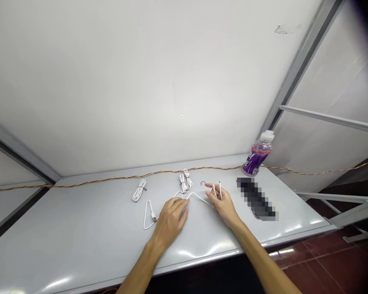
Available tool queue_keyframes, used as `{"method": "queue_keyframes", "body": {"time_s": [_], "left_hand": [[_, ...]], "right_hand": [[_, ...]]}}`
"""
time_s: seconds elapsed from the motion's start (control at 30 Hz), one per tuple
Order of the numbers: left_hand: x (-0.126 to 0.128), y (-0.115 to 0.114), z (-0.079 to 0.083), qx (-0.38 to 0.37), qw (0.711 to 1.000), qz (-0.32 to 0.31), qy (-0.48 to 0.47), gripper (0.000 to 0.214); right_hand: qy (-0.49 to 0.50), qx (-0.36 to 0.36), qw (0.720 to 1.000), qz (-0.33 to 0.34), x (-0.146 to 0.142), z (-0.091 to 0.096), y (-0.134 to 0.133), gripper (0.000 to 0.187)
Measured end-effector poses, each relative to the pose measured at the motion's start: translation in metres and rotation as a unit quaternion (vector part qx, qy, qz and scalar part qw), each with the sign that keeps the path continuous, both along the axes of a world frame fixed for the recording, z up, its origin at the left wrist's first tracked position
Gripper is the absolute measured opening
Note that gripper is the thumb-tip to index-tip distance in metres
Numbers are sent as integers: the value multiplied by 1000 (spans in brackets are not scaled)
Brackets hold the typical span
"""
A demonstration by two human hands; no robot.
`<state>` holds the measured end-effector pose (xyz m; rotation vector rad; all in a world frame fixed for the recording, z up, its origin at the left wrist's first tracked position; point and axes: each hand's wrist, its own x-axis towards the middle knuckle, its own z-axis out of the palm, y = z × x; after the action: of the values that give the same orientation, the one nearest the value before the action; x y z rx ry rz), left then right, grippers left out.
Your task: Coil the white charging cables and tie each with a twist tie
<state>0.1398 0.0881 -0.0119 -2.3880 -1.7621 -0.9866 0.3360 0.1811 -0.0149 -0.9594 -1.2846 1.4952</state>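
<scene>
Both bare forearms enter from the bottom edge, the left forearm (138,271) and the right forearm (265,261), angled inward over the near edge of a white-topped table (79,241).

Left hand (171,222): palm down, wrist low, fingers pressed together and lying flat over a white USB cable (199,199), fingertips on or just at the cable; exact contact partly hidden by the hand.

Right hand (224,207): raised on its edge, fingers slightly spread and pointing up-left, pinching the cable near its end. A slim white connector (220,190) stands upright just beyond the fingers.

The cable spans between the hands, arching slightly. Left of the left hand it forms a narrow loop ending in a white plug (153,217).

Farther on lie three coiled white cables: one bundle (139,190) to the left, two (184,181) close together behind the hands. A small dark wire hook (203,183) lies just beyond the right fingertips. To the right sits a pixelated, unreadable object (256,199). Behind it stands a plastic bottle (258,153) with a purple label and pink liquid. A twisted orange-and-dark wire (116,178) runs along the far table edge, before a white panel (141,81).
</scene>
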Motion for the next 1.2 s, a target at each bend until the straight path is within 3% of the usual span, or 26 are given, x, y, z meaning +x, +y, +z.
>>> {"method": "queue_keyframes", "body": {"time_s": [0.13, 0.27, 0.4, 0.57, 0.73, 0.9, 1.2], "left_hand": [[1, -2, 2, 30, 1000, -7, -4, 37], [3, -4, 7, 50, 999, -9, -6, 40], [6, -5, 11, 39, 999, -32, 2, 42], [7, -8, 14, -6, 998, -55, -17, 45], [5, -7, 12, -4, 997, 26, -70, 34], [2, -3, 6, -5, 995, 91, -38, 23], [3, -4, 2, -83, 985, 70, -136, 24]], "right_hand": [[-87, 63, 994, -13, -3, -8, 0, 44], [-110, 122, 986, 5, -7, -6, -5, 43], [-79, 83, 991, 65, -11, -4, -10, 46], [-86, 68, 994, 29, -12, -6, -8, 48], [-73, 48, 996, 16, -8, 0, -8, 39], [-64, 74, 995, 14, -8, 3, -8, 33], [-80, 75, 992, 61, -14, -2, -11, 30]]}}
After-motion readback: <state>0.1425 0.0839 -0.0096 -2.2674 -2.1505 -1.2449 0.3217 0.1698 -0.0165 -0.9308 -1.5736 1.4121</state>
